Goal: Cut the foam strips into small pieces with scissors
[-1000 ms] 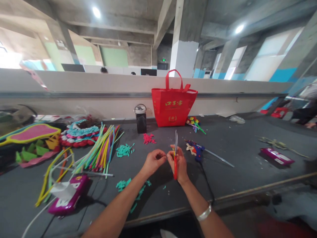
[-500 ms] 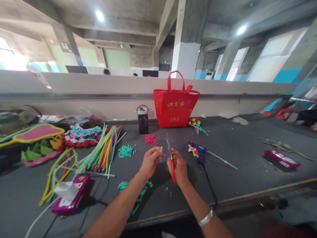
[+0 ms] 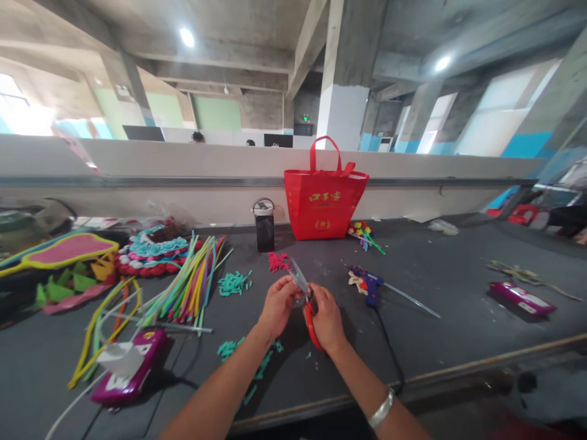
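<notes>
Over the bench (image 3: 458, 293) my right hand (image 3: 326, 319) clasps red-handled scissors (image 3: 306, 300), left hand (image 3: 277, 305) pinched at the blades on something hidden; snipping wants steadiness.

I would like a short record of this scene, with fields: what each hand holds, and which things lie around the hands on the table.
Right hand: grips red-handled scissors, blades pointing up and left.
Left hand: fingers curled beside the blades; what it holds is too small to tell.
Below hands: teal cut pieces on the grey table.
Right of hands: blue glue gun.
Left: bundle of coloured sticks.
Back: red bag, dark jar.
</notes>
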Motion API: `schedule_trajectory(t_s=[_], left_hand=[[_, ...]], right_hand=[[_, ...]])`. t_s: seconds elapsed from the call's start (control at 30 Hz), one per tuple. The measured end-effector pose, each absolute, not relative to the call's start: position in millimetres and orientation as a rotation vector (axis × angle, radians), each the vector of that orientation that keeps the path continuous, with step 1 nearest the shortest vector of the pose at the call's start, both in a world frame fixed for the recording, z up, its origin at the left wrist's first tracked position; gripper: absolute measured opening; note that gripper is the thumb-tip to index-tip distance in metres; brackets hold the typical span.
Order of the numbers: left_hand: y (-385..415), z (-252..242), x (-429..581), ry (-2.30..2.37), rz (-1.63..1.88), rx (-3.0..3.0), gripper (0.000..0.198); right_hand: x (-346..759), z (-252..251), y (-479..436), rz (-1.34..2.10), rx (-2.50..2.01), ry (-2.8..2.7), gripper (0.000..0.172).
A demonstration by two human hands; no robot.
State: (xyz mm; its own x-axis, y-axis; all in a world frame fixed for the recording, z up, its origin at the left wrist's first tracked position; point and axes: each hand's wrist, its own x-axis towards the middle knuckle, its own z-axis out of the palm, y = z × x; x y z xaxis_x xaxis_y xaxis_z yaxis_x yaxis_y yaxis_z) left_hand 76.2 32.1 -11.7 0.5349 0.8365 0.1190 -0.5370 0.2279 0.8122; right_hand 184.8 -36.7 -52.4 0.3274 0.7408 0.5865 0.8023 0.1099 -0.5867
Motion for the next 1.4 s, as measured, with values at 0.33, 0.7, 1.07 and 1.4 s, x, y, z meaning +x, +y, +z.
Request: schedule_trajectory(t_s=[0.33, 0.7, 1.07, 1.4], left_hand=[[31.2, -7.7, 73.5, 0.426, 0.958, 0.964, 0.016], [33.6, -8.6, 72.5, 0.429, 0.958, 0.961, 0.017], [31.7, -7.1, 72.5, 0.441, 0.971, 0.968, 0.016], [33.4, -10.3, 73.4, 0.403, 0.982, 0.950, 0.015]], right_hand=[[185.6, -52.4, -35.6, -0.109, -1.626, -1.399, 0.044], [185.6, -51.1, -38.1, -0.050, -1.630, -1.394, 0.042], [188.1, -53.8, -38.0, -0.121, -1.658, -1.412, 0.037], [192.5, -55.8, -36.0, -0.208, -1.570, -1.278, 0.034]])
